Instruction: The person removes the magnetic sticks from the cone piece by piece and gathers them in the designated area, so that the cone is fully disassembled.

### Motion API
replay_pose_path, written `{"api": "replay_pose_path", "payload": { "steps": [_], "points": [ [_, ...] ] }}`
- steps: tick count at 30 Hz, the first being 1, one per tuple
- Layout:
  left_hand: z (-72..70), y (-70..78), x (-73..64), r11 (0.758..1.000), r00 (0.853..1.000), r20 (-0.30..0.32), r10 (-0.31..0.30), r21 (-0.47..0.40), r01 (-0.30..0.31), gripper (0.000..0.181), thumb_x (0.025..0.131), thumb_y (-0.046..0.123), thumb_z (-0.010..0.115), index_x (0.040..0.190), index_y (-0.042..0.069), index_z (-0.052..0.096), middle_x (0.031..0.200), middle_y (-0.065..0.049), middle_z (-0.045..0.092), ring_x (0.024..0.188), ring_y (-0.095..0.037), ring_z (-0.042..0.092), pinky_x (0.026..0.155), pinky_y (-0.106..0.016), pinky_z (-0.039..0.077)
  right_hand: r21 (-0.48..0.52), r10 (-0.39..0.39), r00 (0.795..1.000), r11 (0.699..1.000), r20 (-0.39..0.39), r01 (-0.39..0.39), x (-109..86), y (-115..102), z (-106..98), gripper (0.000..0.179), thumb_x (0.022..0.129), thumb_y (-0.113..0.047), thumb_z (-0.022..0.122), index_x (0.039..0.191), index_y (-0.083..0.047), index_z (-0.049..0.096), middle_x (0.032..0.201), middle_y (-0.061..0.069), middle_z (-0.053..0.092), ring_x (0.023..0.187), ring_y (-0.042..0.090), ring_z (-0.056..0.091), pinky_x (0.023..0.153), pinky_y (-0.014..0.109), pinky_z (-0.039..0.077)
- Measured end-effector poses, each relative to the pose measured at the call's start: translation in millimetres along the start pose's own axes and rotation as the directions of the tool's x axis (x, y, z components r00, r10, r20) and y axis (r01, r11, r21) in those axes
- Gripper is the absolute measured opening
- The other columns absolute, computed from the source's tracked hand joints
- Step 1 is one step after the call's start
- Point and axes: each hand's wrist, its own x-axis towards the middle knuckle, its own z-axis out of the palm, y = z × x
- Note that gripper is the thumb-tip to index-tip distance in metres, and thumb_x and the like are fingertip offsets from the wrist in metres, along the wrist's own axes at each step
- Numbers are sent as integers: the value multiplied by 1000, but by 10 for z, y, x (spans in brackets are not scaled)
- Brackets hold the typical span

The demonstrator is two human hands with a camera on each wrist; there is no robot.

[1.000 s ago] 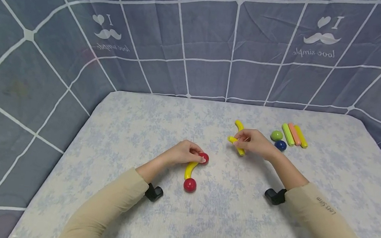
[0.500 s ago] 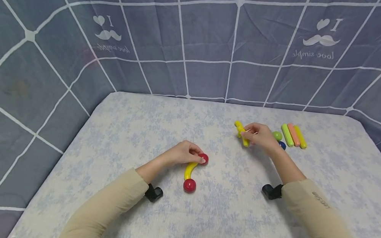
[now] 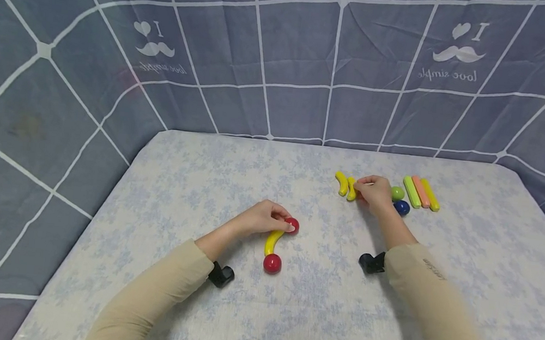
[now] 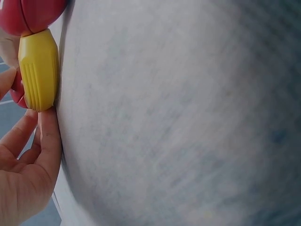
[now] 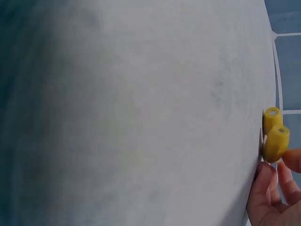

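Note:
In the head view, my left hand (image 3: 264, 217) pinches a red ball (image 3: 293, 225). A yellow curved rod (image 3: 272, 242) runs from that ball to a second red ball (image 3: 272, 263) nearer me. The left wrist view has the rod (image 4: 38, 70) close up, fingertips at its end. Farther right, my right hand (image 3: 375, 193) has its fingertips on a yellow curved rod (image 3: 351, 189), which lies beside another yellow curved rod (image 3: 341, 183). In the right wrist view, thumb and fingers meet the nearer rod (image 5: 276, 143); its far side is hidden.
Right of my right hand lie a green ball (image 3: 397, 193) and a dark blue ball (image 3: 401, 207). Beyond them are a light green rod (image 3: 411, 192), an orange rod (image 3: 421, 192) and a yellow straight rod (image 3: 430, 195). A grey-blue curtain (image 3: 293, 112) hangs behind the table.
My right hand has carried its yellow curved rod away from me and set it down alongside the other one. The left hand stays in place on the red ball.

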Motion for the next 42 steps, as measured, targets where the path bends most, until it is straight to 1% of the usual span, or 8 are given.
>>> {"api": "replay_pose_path", "payload": {
  "steps": [4,11,22,26,31,35,37,42],
  "points": [
    [11,-4,10,1000,1000,-2,-2,-12,2,20,81,18,72,96,4,69,83,-2,63,70,-13,47,63,-22,37,7,31,999,1000,-25,-30,30,7,14,23,91,-14,59,111,-1,58,95,10,55,65,11,54,55,20,48],
    [23,-3,6,1000,1000,5,-5,-4,5,21,82,17,72,97,3,69,81,-2,61,70,-14,47,62,-21,38,-28,41,999,999,3,-41,-2,5,-1,29,91,-15,60,116,-1,57,99,10,56,68,12,55,57,20,48],
    [15,-32,-11,999,1000,3,26,36,-26,28,82,19,73,104,2,68,79,-3,58,71,-13,48,62,-20,39,-49,-4,994,999,111,10,-114,28,-88,35,88,-13,63,119,0,53,96,9,50,70,13,54,62,22,51],
    [5,-30,-47,997,999,-6,51,65,-51,37,81,19,73,111,0,65,87,-4,61,77,-14,51,67,-20,44,-66,-60,981,995,187,73,-215,26,-113,37,87,-11,64,119,2,53,90,7,52,66,11,55,62,23,52],
    [-26,22,-115,993,998,-27,65,105,-62,47,80,15,75,122,0,59,97,-5,62,86,-15,56,74,-21,49,-116,-149,941,975,303,191,-353,1,-102,37,87,-10,64,118,6,53,81,4,54,63,9,54,59,23,50],
    [-76,26,-164,993,997,-18,69,98,-67,46,79,12,74,121,0,59,97,-6,62,86,-16,57,76,-23,49,-116,-195,903,960,383,256,-438,-10,-47,36,86,-9,65,117,7,54,79,3,54,64,11,54,59,23,49],
    [-96,2,-179,993,997,-6,74,93,-74,43,79,10,74,118,-1,61,96,-6,63,85,-16,57,76,-24,49,-90,-214,879,957,426,277,-473,-12,-5,36,86,-8,65,116,8,54,80,3,56,66,13,55,62,23,50],
    [-103,-53,-224,993,998,23,64,95,-66,40,79,11,74,116,1,62,94,-5,62,83,-14,57,73,-23,49,-11,-228,800,960,555,281,-563,-10,117,38,86,-8,63,119,8,52,85,3,60,77,17,60,72,29,53]
  ]
}}
